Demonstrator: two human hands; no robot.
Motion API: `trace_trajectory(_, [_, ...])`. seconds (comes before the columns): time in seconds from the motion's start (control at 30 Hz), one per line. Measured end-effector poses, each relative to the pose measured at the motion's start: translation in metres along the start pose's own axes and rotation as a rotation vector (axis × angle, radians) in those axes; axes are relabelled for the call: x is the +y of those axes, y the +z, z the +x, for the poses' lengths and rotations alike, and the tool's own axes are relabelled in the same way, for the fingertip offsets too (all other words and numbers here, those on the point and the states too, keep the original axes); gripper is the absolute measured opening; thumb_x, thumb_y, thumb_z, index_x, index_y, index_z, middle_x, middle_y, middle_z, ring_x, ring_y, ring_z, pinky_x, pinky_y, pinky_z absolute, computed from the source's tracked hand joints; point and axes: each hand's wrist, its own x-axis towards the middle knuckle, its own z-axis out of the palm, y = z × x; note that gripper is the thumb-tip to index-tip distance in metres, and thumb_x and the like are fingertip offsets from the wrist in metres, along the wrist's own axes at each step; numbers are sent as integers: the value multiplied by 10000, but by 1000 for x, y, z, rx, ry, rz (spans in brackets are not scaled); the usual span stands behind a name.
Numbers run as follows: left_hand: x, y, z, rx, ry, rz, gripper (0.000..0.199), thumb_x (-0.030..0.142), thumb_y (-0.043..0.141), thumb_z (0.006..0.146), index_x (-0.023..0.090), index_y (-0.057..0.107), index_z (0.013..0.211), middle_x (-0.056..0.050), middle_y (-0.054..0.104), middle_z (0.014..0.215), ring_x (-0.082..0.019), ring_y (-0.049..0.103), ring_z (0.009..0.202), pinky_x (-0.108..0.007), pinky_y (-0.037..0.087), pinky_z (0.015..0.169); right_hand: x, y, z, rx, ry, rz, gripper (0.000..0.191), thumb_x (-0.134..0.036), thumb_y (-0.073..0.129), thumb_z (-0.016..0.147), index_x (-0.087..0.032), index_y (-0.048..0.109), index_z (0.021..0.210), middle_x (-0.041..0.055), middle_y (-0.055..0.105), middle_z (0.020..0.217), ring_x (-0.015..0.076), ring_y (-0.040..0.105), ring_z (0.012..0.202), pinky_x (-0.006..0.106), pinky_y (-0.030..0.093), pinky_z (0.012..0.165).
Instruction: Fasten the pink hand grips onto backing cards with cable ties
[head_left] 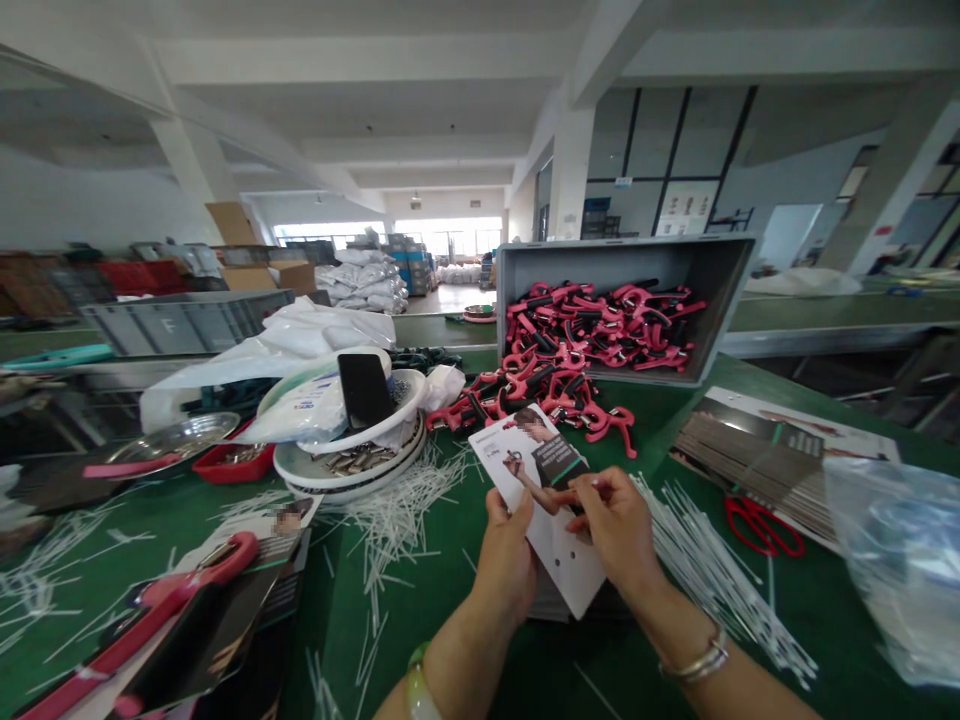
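Observation:
A printed cardboard card point(536, 500) with punched holes is held tilted above the green table. My left hand point(504, 560) grips its left edge, thumb on the front. My right hand point(616, 525) is over the card's right side, thumb and fingers pinched together beside the holes; whatever is between them is too small to make out. Under the card's lower end lie more cards point(551, 603), mostly covered. White zip ties point(720, 570) lie in a bundle right of my right hand. Pink-and-black hand grip exercisers point(525, 390) are heaped just beyond the card.
A grey crate point(727, 310) tipped on its side spills the grip exercisers. At right are a stack of cards point(757, 450), red scissors point(765, 528) and a clear plastic bag point(907, 560). Leftward stand white bowls point(352, 485) with a phone point(364, 390) on top, and carded grips point(165, 620).

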Motion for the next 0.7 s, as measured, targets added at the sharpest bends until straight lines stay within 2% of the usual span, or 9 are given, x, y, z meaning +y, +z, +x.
trace_trajectory(0.1, [2, 1, -1, -8, 4, -21, 534, 409, 730, 630, 248, 416, 1031, 9, 648, 796, -173, 643, 690, -317, 498, 694, 6, -1, -7, -94, -86, -88, 253, -433, 567, 797, -226, 444, 719, 16, 659, 736, 147, 621, 536, 246, 496, 416])
trace_trajectory(0.27, [6, -2, 1, -36, 23, -47, 549, 363, 745, 623, 259, 418, 1051, 12, 650, 794, -169, 643, 679, -313, 501, 694, -3, -21, -5, -386, -380, -359, 155, -355, 564, 816, -215, 551, 748, 34, 645, 831, 169, 624, 757, 262, 506, 599])
trace_trajectory(0.37, [7, -4, 3, -30, -19, -55, 536, 346, 737, 645, 248, 409, 1058, -4, 660, 802, -177, 652, 697, -318, 503, 701, -14, -34, 0, -481, -397, -463, 151, -349, 542, 834, -215, 609, 818, 28, 654, 852, 160, 613, 780, 255, 486, 644])
trace_trajectory(0.5, [5, -6, 4, -61, -56, -62, 529, 330, 722, 675, 240, 398, 1085, -7, 654, 767, -177, 648, 669, -320, 505, 679, -17, -43, 1, -559, -420, -509, 191, -332, 503, 853, -211, 634, 783, 15, 654, 784, 146, 603, 742, 257, 467, 685])
trace_trajectory(0.57, [5, -6, 4, -63, -66, -59, 520, 330, 724, 677, 238, 405, 1077, -3, 650, 759, -170, 642, 648, -318, 504, 667, -14, -47, 3, -496, -416, -533, 188, -339, 516, 833, -209, 634, 766, 16, 650, 764, 147, 597, 710, 250, 459, 637])
trace_trajectory(0.6, [6, -6, 4, -60, -65, -62, 517, 329, 728, 677, 237, 411, 1074, -2, 651, 773, -167, 642, 649, -321, 504, 671, -12, -50, 6, -401, -386, -542, 187, -353, 528, 817, -206, 632, 764, 17, 648, 753, 148, 594, 689, 247, 454, 611])
trace_trajectory(0.67, [8, -6, 3, -71, -52, -79, 527, 319, 735, 676, 236, 418, 1089, -9, 657, 828, -170, 650, 684, -334, 502, 700, -8, -58, 16, -165, -245, -517, 201, -385, 560, 777, -195, 627, 777, 15, 647, 733, 144, 589, 643, 242, 443, 563])
trace_trajectory(0.7, [9, -5, 3, -87, -43, -89, 544, 308, 739, 676, 236, 417, 1108, -15, 660, 856, -175, 654, 708, -342, 500, 716, -7, -62, 23, -101, -125, -467, 222, -401, 573, 757, -188, 626, 784, 12, 648, 722, 140, 586, 622, 236, 436, 541])
